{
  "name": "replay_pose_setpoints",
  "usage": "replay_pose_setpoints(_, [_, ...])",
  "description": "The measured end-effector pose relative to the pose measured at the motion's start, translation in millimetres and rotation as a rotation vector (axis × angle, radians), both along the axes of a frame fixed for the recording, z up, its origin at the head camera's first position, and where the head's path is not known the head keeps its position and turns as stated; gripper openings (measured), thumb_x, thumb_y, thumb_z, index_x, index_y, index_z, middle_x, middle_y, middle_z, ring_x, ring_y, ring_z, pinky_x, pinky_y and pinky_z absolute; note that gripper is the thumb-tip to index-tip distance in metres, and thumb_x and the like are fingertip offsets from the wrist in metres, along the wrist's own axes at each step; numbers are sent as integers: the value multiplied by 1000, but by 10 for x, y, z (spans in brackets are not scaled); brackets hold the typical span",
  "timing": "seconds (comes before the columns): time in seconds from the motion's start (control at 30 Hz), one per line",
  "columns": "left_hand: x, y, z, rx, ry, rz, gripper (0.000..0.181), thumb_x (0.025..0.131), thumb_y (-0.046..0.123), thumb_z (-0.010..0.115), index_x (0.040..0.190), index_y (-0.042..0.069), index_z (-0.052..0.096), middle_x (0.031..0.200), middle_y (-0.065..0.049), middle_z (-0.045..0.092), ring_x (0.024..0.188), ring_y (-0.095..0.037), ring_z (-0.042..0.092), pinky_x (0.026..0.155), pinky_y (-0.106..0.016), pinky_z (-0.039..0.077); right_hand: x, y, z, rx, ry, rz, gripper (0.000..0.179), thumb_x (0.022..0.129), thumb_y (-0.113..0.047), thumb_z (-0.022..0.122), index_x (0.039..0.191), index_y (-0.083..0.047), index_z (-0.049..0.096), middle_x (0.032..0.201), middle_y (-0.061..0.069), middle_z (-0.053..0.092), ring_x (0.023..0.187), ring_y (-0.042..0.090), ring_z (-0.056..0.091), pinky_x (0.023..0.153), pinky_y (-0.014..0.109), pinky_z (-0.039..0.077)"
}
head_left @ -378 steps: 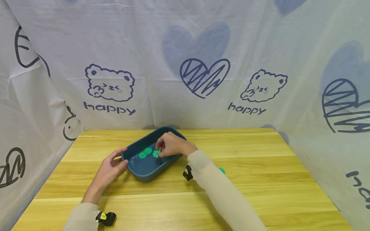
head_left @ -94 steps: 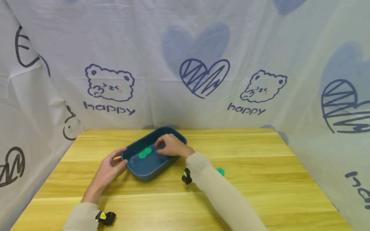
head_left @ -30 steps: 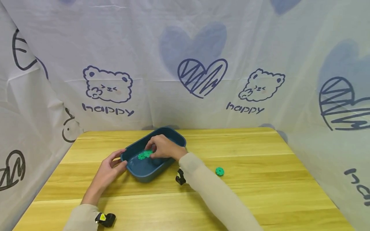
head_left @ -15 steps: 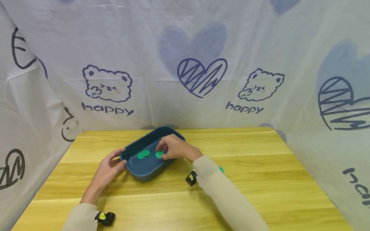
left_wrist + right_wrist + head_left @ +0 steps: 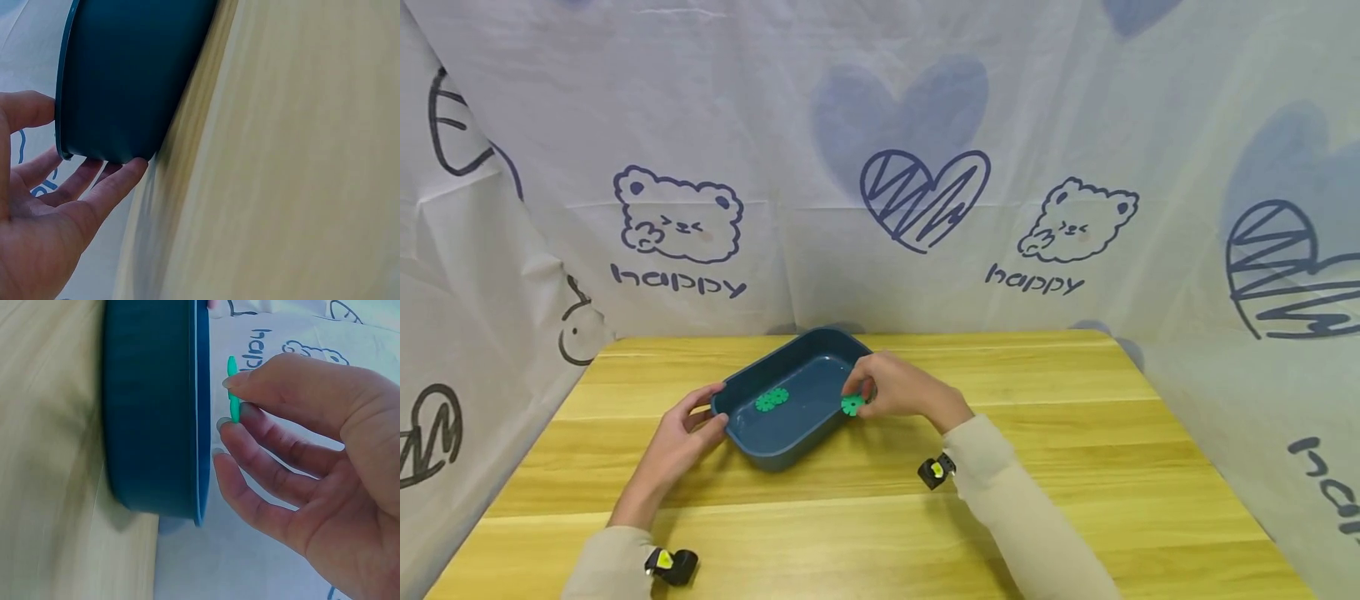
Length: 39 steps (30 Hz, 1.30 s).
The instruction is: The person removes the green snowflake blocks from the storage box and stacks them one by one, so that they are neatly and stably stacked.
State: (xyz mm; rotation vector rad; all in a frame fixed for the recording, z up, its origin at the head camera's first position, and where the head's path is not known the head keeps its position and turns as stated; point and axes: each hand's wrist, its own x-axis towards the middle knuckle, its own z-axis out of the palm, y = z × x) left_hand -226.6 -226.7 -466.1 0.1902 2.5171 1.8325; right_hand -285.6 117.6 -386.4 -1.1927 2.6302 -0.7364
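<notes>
Across the wooden counter [image 5: 820, 542], the left hand [image 5: 679, 437] grips one end of a dark blue bin [image 5: 782, 456], the right hand [image 5: 901, 387] pinches a green notched disc [image 5: 853, 407] above its near rim, two similar discs [image 5: 772, 400] lie together inside, and a printed white cloth [image 5: 790, 125] hangs behind.

Walls [image 5: 778, 370] bar sideways entry to the blue tub [image 5: 812, 392], uncovered above.
</notes>
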Motion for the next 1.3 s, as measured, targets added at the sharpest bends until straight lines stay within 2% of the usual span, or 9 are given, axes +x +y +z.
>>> replay_pose_setpoints(0.13, [-2, -6, 9, 3, 6, -3, 58, 105, 13, 58, 157, 2, 36, 157, -26, 38, 138, -43, 47, 85, -14, 57, 59, 115, 22, -1, -6, -3, 24, 87, -5, 78, 111, -4, 78, 106, 8, 73, 92, 23, 70, 77, 18, 57])
replay_pose_setpoints(0.37, [-11, 2, 0, 18, 0, -12, 58, 105, 12, 58, 158, 2, 35, 155, -27, 38, 139, -46, 47, 86, -15, 57, 172, 343, 12, -23, -38, -50, 23, 89, -4, 77, 112, -5, 77, 110, 9, 73, 96, 26, 70, 85, 37, 63])
replay_pose_setpoints(0.43, [-12, 2, -5, 21, -3, -12, 58, 105, 12, 58, 158, 2, 35, 156, -28, 38, 140, -48, 46, 85, -14, 56, 194, 407, -5, -26, -26, -58, 23, 88, -4, 78, 111, -6, 77, 109, 8, 73, 95, 25, 70, 85, 39, 63])
replay_pose_setpoints(0.77, [-32, 10, -11, 31, -3, -13, 59, 105, 13, 58, 158, 2, 35, 156, -27, 37, 141, -48, 46, 86, -15, 56, 303, 704, -31, -23, 15, -105, 22, 87, -6, 79, 108, -11, 79, 108, 4, 73, 95, 26, 70, 84, 39, 61])
replay_pose_setpoints(1.0, [-24, 4, -12, 26, 7, -15, 58, 105, 12, 58, 158, 2, 36, 155, -27, 38, 141, -48, 45, 87, -14, 56, 332, 892, -94, -45, 8, -144, 22, 84, -5, 78, 105, -11, 79, 105, 2, 73, 95, 29, 70, 85, 47, 61])
replay_pose_setpoints(1.17, [-23, -11, -19, 24, -6, -8, 57, 105, 11, 57, 158, 4, 36, 157, -24, 38, 141, -43, 45, 87, -13, 56, 367, 1034, -145, -63, -13, -164, 19, 86, -7, 78, 104, -11, 79, 104, 2, 73, 93, 28, 69, 84, 46, 61])
replay_pose_setpoints(1.3, [-25, -23, -23, 18, -12, -2, 58, 105, 13, 58, 158, 5, 36, 157, -23, 38, 136, -34, 50, 88, -14, 56, 382, 1165, -220, -73, -17, -174, 17, 87, -10, 79, 103, -11, 79, 105, 3, 74, 91, 24, 69, 81, 43, 61])
